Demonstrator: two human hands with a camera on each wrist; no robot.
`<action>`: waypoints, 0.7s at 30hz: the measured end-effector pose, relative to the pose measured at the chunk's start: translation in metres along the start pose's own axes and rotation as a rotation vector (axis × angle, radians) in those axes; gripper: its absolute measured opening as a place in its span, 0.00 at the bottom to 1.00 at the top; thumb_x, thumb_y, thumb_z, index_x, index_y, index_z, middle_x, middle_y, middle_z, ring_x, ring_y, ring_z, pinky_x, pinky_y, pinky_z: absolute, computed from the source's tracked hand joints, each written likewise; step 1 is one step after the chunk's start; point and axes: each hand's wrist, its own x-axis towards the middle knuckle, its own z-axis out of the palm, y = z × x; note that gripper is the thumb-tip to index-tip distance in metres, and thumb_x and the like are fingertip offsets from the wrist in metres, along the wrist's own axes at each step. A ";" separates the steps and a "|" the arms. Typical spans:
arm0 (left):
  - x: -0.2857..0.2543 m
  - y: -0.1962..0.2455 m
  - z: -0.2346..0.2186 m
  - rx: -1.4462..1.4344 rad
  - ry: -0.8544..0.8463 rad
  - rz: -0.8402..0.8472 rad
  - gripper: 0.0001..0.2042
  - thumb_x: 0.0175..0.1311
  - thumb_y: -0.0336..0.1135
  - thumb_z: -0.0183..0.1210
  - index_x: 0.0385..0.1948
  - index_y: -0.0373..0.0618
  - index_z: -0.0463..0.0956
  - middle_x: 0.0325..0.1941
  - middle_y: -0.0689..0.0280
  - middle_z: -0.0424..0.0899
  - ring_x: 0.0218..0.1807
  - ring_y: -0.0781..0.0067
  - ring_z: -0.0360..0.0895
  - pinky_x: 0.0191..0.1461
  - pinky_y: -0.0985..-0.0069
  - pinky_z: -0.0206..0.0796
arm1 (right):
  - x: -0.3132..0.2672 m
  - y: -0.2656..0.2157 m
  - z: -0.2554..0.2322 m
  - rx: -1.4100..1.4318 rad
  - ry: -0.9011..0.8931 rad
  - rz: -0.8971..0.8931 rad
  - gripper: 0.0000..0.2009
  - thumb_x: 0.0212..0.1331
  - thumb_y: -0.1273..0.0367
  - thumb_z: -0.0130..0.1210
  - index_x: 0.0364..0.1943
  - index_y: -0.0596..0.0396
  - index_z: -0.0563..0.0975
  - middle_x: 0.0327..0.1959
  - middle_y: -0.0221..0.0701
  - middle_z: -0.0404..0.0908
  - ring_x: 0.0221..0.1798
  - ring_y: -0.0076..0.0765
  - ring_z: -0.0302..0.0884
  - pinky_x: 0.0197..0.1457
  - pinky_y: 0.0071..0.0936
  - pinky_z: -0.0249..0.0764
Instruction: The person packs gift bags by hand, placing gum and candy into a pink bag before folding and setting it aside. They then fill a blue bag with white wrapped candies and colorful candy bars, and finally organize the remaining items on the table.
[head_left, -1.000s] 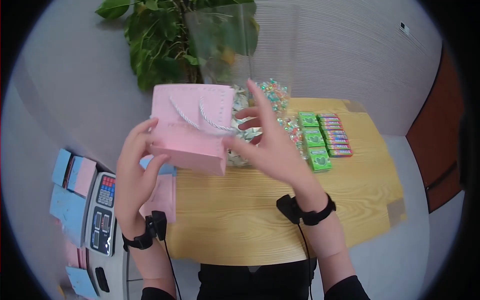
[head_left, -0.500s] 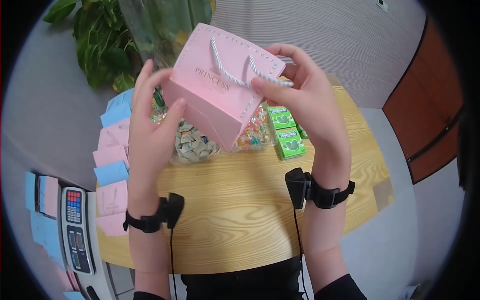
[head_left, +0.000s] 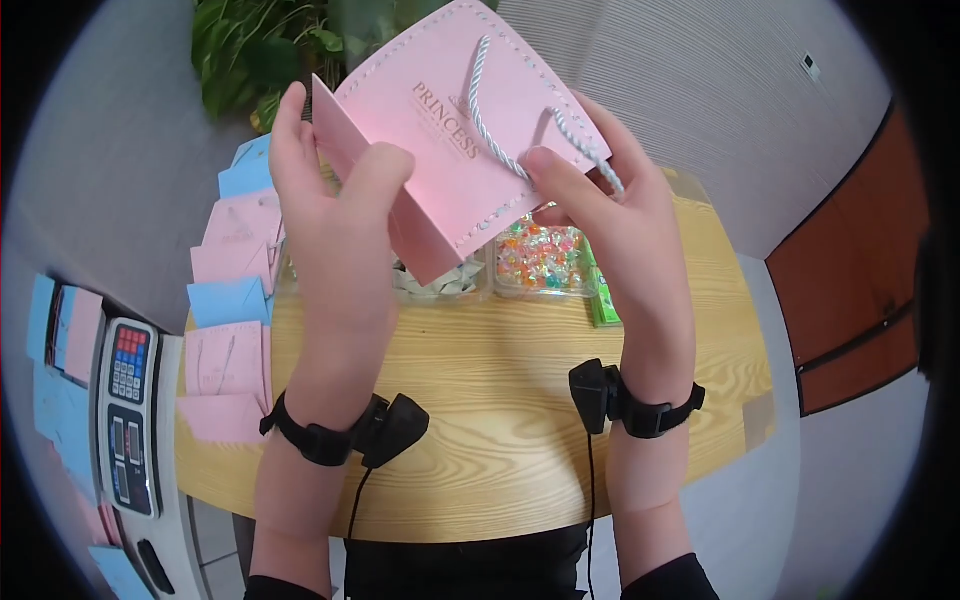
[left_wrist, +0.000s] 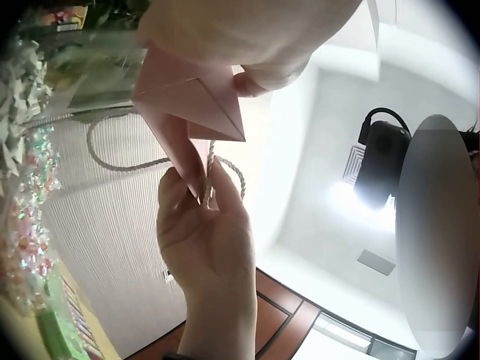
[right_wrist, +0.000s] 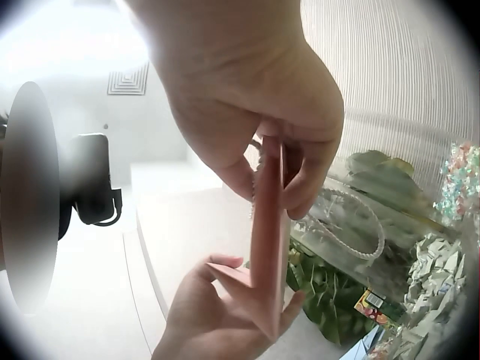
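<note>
pink bag (head_left: 445,165), printed "princess" (finer print unreadable), in both hands (head_left: 345,225) (head_left: 635,220)

Right hand (head_left: 630,215) pinches a pink bag (head_left: 450,145); left hand (head_left: 345,215) seemingly grips its flap (head_left: 425,240).

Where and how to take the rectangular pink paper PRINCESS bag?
Probably pinch the bag at the corner by its white rope handle, from the right, thumb on the printed face: it looks thin where the right hand holds it; the folded base juts out.
</note>
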 end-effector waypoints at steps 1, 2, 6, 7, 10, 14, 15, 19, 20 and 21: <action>0.001 0.000 -0.003 0.001 0.005 -0.001 0.41 0.55 0.32 0.59 0.71 0.34 0.46 0.70 0.50 0.55 0.72 0.62 0.54 0.69 0.68 0.56 | 0.000 0.001 0.001 -0.018 -0.016 0.008 0.29 0.58 0.68 0.63 0.63 0.62 0.67 0.49 0.35 0.79 0.47 0.24 0.78 0.48 0.25 0.76; 0.002 0.000 -0.006 -0.041 -0.006 0.007 0.41 0.55 0.31 0.58 0.71 0.34 0.47 0.68 0.51 0.58 0.70 0.63 0.57 0.67 0.69 0.58 | 0.000 0.002 0.002 -0.018 -0.018 0.008 0.29 0.58 0.68 0.63 0.63 0.62 0.67 0.49 0.35 0.79 0.47 0.24 0.78 0.48 0.25 0.76; 0.004 0.002 -0.009 -0.180 -0.024 -0.064 0.39 0.55 0.31 0.55 0.71 0.34 0.47 0.61 0.52 0.67 0.63 0.65 0.66 0.64 0.71 0.61 | -0.001 0.010 0.007 0.013 -0.120 -0.056 0.33 0.58 0.62 0.66 0.64 0.62 0.66 0.51 0.35 0.78 0.49 0.25 0.76 0.52 0.26 0.74; 0.005 0.001 -0.010 -0.178 -0.025 -0.060 0.39 0.55 0.31 0.55 0.71 0.34 0.47 0.61 0.52 0.67 0.63 0.65 0.66 0.64 0.71 0.61 | -0.001 0.011 0.008 0.006 -0.133 -0.055 0.33 0.58 0.60 0.66 0.63 0.62 0.65 0.51 0.35 0.78 0.51 0.26 0.75 0.53 0.26 0.73; 0.009 -0.007 -0.012 -0.240 -0.012 -0.074 0.38 0.56 0.31 0.54 0.70 0.32 0.48 0.57 0.54 0.71 0.57 0.66 0.72 0.61 0.71 0.64 | -0.001 0.017 0.009 -0.060 -0.119 -0.058 0.33 0.58 0.59 0.66 0.62 0.62 0.66 0.52 0.36 0.78 0.52 0.27 0.75 0.53 0.26 0.73; 0.015 -0.011 -0.014 -0.223 -0.030 -0.091 0.31 0.59 0.34 0.48 0.65 0.33 0.54 0.55 0.52 0.74 0.54 0.62 0.77 0.55 0.67 0.73 | 0.001 0.025 0.006 -0.091 -0.145 -0.182 0.33 0.56 0.59 0.67 0.62 0.62 0.67 0.49 0.35 0.79 0.50 0.27 0.76 0.52 0.27 0.74; 0.016 -0.011 -0.014 -0.177 -0.034 -0.083 0.27 0.60 0.35 0.44 0.62 0.35 0.60 0.54 0.51 0.76 0.54 0.58 0.80 0.54 0.64 0.77 | 0.000 0.024 0.006 -0.103 -0.162 -0.155 0.33 0.55 0.59 0.68 0.61 0.62 0.67 0.47 0.35 0.80 0.49 0.27 0.77 0.52 0.27 0.74; 0.020 -0.005 -0.015 -0.294 -0.072 -0.097 0.23 0.60 0.36 0.43 0.58 0.35 0.64 0.51 0.52 0.77 0.51 0.59 0.81 0.51 0.65 0.78 | -0.001 0.022 0.007 -0.119 -0.196 -0.137 0.32 0.52 0.60 0.69 0.57 0.62 0.70 0.43 0.35 0.82 0.46 0.28 0.78 0.51 0.28 0.74; 0.020 -0.003 -0.014 -0.272 -0.054 -0.090 0.23 0.60 0.36 0.43 0.57 0.35 0.65 0.51 0.52 0.78 0.51 0.59 0.81 0.51 0.65 0.78 | -0.002 0.022 0.007 -0.118 -0.195 -0.136 0.32 0.52 0.60 0.69 0.57 0.62 0.70 0.43 0.35 0.82 0.46 0.28 0.78 0.51 0.28 0.74; 0.020 -0.003 -0.014 -0.251 -0.036 -0.083 0.22 0.60 0.36 0.43 0.56 0.35 0.66 0.50 0.53 0.78 0.51 0.59 0.81 0.51 0.65 0.78 | -0.002 0.021 0.007 -0.151 -0.188 -0.138 0.30 0.51 0.60 0.70 0.55 0.62 0.72 0.43 0.35 0.82 0.45 0.28 0.78 0.50 0.28 0.74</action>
